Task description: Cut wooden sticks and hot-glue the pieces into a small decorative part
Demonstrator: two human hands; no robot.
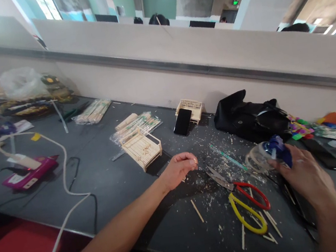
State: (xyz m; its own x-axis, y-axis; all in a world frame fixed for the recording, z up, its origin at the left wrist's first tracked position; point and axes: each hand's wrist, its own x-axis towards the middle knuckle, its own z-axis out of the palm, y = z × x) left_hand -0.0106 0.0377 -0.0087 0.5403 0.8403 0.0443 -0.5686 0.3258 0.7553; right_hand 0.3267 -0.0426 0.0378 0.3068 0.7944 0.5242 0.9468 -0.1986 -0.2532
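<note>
On the left, we are seeing a purple power strip [34, 174] lying on the desk [176, 227]. Farther right, a small stick-built bed [135, 151] is standing just beyond our left hand [177, 168], whose fingers are pinching together; we cannot tell whether anything is between them. Scissors [230, 186] are lying nearer, beside loose sticks [243, 235]. On the right, a clear container [255, 159] is filling our right hand [307, 171], its fingers wrapping the blue top.

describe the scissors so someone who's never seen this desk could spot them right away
On the dark desk, look between the person's left hand and right hand. The scissors lie there, blades pointing toward the left hand. Unlike the plain pale sticks nearby, they have one red and one yellow handle loop.
</note>
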